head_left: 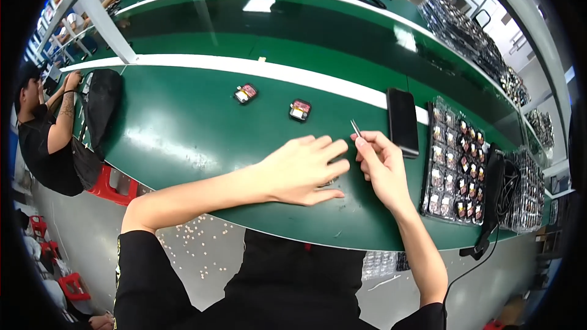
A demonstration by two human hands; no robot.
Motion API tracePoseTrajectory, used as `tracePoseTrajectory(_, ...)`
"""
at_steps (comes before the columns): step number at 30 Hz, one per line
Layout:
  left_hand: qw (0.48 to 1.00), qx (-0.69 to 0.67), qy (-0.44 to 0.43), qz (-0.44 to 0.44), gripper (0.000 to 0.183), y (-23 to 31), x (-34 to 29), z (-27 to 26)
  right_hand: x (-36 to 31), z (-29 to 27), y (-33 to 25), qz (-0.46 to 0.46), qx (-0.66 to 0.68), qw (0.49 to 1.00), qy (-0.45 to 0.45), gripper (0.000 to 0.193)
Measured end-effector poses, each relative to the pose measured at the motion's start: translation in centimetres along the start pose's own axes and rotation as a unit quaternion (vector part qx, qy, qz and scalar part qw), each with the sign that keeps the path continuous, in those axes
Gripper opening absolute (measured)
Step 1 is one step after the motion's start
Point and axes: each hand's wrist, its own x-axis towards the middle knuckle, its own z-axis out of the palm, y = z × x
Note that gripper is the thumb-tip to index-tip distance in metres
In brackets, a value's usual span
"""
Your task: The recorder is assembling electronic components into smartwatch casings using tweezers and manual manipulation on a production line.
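2 small sq. units (299,110) loose far-ctr on desk (171,128), prob. left to do; L hand (306,170) palm-down, fingers spread, nothing visibly held; R hand (383,164) pinches tweezers (355,126); tray (430,162) at R looks mostly full, poss. done.

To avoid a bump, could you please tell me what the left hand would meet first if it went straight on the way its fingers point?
The left hand would probably meet the right hand, around the fingers gripping the tweezers, though depth is unclear here.

Red stool (110,181), coiled black cable (508,184), seated person (46,150)
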Motion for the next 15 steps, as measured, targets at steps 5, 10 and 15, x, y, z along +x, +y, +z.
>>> tracePoseTrajectory(5,0.99,-0.115,-0.007,-0.08,0.068,-1.5,-0.2,-1.5,0.0,-0.5,0.2,-0.003,0.007,0.999,0.034,0.026)
tracePoseTrajectory(10,0.981,-0.167,-0.022,-0.093,0.056,-2.8,-1.8,-0.4,-0.1,0.1,0.9,-0.031,0.017,0.999,0.041,0.024)
tracePoseTrajectory(15,0.975,-0.198,-0.022,-0.099,0.056,-3.4,-2.1,-0.3,-0.9,-0.2,0.3,-0.015,0.036,0.999,0.025,0.017)
